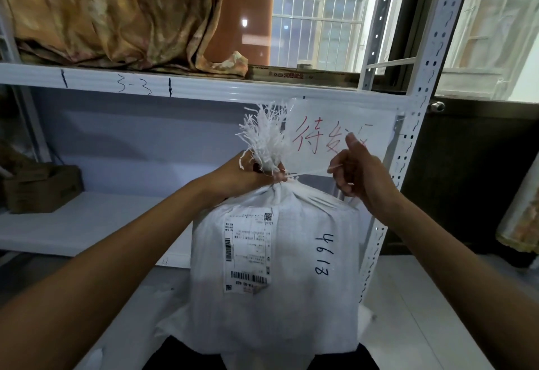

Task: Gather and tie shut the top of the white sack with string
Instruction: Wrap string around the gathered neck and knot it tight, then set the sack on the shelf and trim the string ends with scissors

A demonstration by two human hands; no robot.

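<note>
looking down on the white sack [277,267], upright at near centre, just in front of a white metal shelf rack [204,89]. already gathered at the top into a narrow neck [275,175], with a frayed tuft [262,133] fanning up above it. gripped round that neck from the left by the left hand [248,174], with fingers curled close about the cloth. on the right, pinched in the closed fingers of the right hand [355,177]: the string [309,173], held taut and roughly level out from the neck. thin, white, easy to lose against the fabric.

probably woven plastic cloth: soft, crumply, a little slick, with no stiffness of its own, so liable to spring open on any easing of the neck grip. looks full and bulky, likely fairly heavy, judging by its standing unaided; no call to lift it.

best to hold low on the neck, right under the tuft and just above the bulge, and to keep the string wrapping there, at the tightest bunching of folds. better not to pull on the loose strands, probably too weak to bear it. shipping label [248,253] on the near face, with a handwritten number to its right.
</note>
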